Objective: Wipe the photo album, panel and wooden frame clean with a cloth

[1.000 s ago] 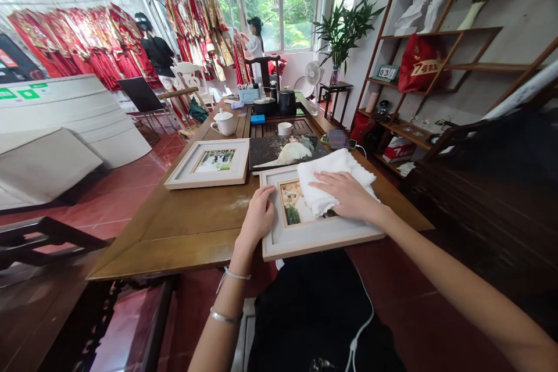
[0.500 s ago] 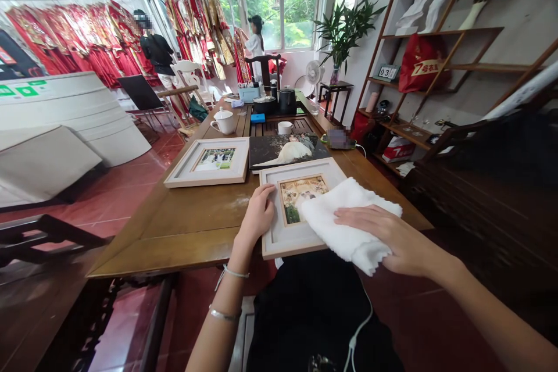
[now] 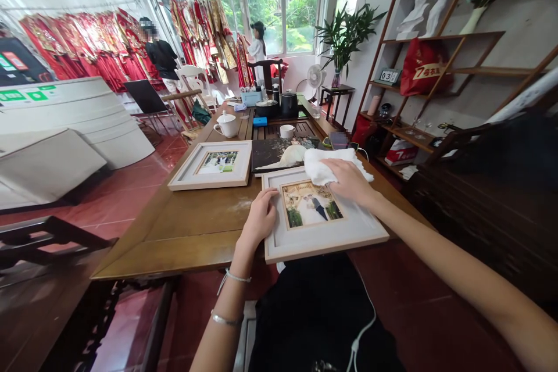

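Note:
A light-wood picture frame (image 3: 364, 239) with a wedding photo lies at the table's near edge, partly jutting over it. My left hand (image 3: 261, 212) grips its left side, with the fingers over the edge. Under my right hand (image 3: 347, 179) is a bunched white cloth (image 3: 316, 167), held against the frame's upper right part. The cloth and hand hide that corner. A second framed photo (image 3: 183, 173) lies flat to the left. Just behind, a dark photo panel (image 3: 264, 154) showing a white gown is partly covered by the cloth.
On the wooden table (image 3: 183, 238) stand a lidded white cup (image 3: 226, 125), a small white cup (image 3: 286, 131), a blue box (image 3: 260, 121) and a black pot (image 3: 289, 103). A phone (image 3: 339, 140) with a cable lies right. Two people stand near red garments at the back.
My right hand has slid the cloth up and away from me, from the frame's right side to its upper part, uncovering the photo. My left hand keeps its place on the frame.

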A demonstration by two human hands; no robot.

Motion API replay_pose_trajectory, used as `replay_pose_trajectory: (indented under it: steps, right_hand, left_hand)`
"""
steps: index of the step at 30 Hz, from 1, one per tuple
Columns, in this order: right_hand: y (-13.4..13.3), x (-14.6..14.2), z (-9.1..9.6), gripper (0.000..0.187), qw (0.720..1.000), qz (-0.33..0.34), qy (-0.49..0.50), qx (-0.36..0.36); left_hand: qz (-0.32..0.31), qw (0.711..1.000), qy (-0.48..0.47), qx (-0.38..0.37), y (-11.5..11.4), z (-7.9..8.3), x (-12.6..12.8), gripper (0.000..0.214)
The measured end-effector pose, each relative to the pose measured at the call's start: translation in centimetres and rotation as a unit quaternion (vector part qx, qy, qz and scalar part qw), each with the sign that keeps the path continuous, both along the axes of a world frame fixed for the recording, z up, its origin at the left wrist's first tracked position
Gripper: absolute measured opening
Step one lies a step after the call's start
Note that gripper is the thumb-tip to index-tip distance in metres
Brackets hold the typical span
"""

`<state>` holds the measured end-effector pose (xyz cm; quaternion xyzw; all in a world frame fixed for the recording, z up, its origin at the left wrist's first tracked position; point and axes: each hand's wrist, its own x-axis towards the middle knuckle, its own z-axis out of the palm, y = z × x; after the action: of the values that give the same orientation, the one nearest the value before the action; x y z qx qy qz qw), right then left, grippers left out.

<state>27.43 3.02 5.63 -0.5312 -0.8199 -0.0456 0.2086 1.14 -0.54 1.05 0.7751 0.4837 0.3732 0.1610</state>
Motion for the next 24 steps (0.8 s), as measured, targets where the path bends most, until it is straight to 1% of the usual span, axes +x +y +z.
replay_pose_trajectory:
  steps: [2, 4, 7, 10, 13, 16, 19, 22, 24]
  right_hand:
    - [1.1, -1.3, 0.0, 0.062, 0.999, 0.002, -0.029, -0.014]
    - [1.5, -2.5, 0.0, 0.064, 0.997, 0.017, -0.058, -0.038]
    - [0.9, -3.7, -0.1, 0.066, 0.993, 0.060, -0.077, -0.073]
    - [-1.3, -4.1, -0.1, 0.067, 0.981, 0.136, -0.081, -0.108]
    - [-4.9, -4.0, 0.1, 0.070, 0.967, 0.207, -0.069, -0.133]
    - [-8.7, -3.5, 0.9, 0.074, 0.956, 0.247, -0.043, -0.152]
    - [-11.7, -2.6, 1.7, 0.080, 0.940, 0.297, -0.045, -0.161]
    - [-13.3, -1.5, 1.6, 0.083, 0.931, 0.330, -0.074, -0.142]
    - [-13.6, -0.9, 1.1, 0.081, 0.934, 0.326, -0.089, -0.117]
  left_hand:
    - [0.001, 1.000, 0.000, -0.004, -0.1, 0.0, 0.0, 0.039]
    - [0.001, 1.000, -0.001, -0.008, -0.1, 0.1, 0.0, 0.039]
    - [0.004, 1.000, -0.007, -0.011, -0.1, 0.0, 0.1, 0.038]
    - [0.015, 1.000, -0.012, -0.014, -0.1, 0.0, 0.2, 0.039]
    - [0.022, 1.000, -0.011, -0.015, -0.1, 0.0, 0.3, 0.042]
    - [0.022, 1.000, -0.006, -0.015, -0.1, -0.1, 0.3, 0.044]
    - [0.023, 1.000, -0.005, -0.012, 0.1, -0.2, 0.2, 0.044]
    - [0.028, 1.000, -0.007, -0.009, 0.1, -0.3, 0.2, 0.042]
    - [0.029, 0.999, -0.008, -0.010, 0.0, -0.3, 0.2, 0.042]
